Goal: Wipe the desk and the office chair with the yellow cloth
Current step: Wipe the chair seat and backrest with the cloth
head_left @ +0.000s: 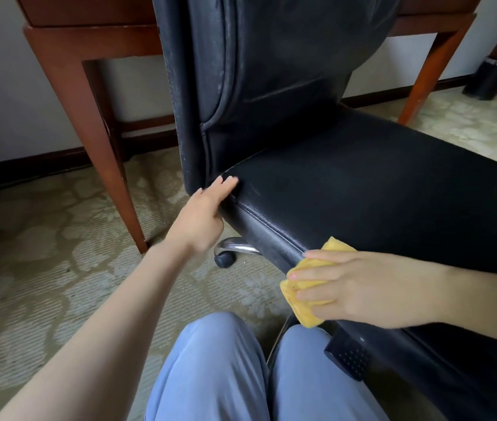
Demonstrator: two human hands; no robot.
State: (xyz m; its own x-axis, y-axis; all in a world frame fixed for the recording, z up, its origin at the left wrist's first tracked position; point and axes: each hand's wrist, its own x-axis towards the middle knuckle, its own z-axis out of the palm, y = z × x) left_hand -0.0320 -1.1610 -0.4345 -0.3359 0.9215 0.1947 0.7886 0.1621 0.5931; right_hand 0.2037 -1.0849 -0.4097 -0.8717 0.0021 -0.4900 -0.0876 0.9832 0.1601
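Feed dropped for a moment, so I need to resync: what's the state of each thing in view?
office chair: upright, in front of the desk.
yellow cloth: folded, pressed against the chair seat's side edge.
right hand: fingers straight, pressing the cloth.
left hand: fingers straight, resting on the seat's rear corner.
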